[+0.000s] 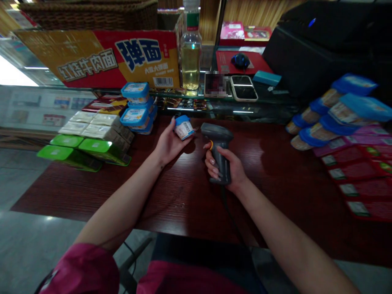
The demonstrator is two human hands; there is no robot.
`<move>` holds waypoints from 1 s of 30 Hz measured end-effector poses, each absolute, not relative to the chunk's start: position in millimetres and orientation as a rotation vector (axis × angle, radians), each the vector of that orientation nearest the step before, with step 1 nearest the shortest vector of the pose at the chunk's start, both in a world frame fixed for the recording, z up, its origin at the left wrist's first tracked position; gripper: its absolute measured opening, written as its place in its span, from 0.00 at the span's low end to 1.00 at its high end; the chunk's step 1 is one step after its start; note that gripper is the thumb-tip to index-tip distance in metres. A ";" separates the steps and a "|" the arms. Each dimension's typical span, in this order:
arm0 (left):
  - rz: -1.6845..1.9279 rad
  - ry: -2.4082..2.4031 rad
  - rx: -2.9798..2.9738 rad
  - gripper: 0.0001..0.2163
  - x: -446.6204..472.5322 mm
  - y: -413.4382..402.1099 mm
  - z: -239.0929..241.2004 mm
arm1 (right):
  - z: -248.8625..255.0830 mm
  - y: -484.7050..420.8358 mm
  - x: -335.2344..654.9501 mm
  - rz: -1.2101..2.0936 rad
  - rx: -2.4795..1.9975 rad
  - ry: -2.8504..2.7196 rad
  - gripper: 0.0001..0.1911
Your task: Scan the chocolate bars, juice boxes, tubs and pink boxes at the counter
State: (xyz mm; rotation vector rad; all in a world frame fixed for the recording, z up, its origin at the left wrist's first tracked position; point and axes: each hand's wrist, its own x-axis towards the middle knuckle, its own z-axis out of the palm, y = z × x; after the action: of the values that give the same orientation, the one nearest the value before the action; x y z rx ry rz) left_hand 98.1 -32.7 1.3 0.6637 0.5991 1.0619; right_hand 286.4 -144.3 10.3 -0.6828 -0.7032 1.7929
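Observation:
My left hand [168, 143] grips a small blue-lidded tub [183, 127] tilted on its side, its barcode label turned to the right. My right hand [228, 169] is wrapped round the handle of a dark grey barcode scanner [218, 143], its head aimed left at the tub a short way off. Both are held just above the dark red wooden counter [190, 196].
Stacked blue tubs [136, 110], white packs [92, 124] and green boxes [82, 149] lie at left. More blue tubs [337, 110] and red packets [358, 171] lie at right. Behind stand a noodle carton [101, 57], a bottle [190, 57], a phone [243, 87] and a black machine [321, 45].

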 end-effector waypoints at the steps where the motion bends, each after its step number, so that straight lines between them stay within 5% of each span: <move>1: 1.043 0.584 0.662 0.18 97.8 -33.2 3.4 | 10.3 -144.4 287.3 1.788 -0.679 -0.701 0.15; 11: 1.116 0.678 0.766 0.10 97.0 -35.5 -2.7 | 8.6 -145.3 291.0 1.784 -0.625 -0.720 0.14; 30: 1.119 0.655 0.578 0.19 99.6 -34.6 9.2 | 6.2 -146.8 286.5 1.848 -0.610 -0.753 0.16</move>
State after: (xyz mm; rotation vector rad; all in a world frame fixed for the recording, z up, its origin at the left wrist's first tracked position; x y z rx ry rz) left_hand 99.6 -34.6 9.2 0.5781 0.6555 1.1190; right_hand 286.5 -146.8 6.2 -0.6102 -0.7527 1.8475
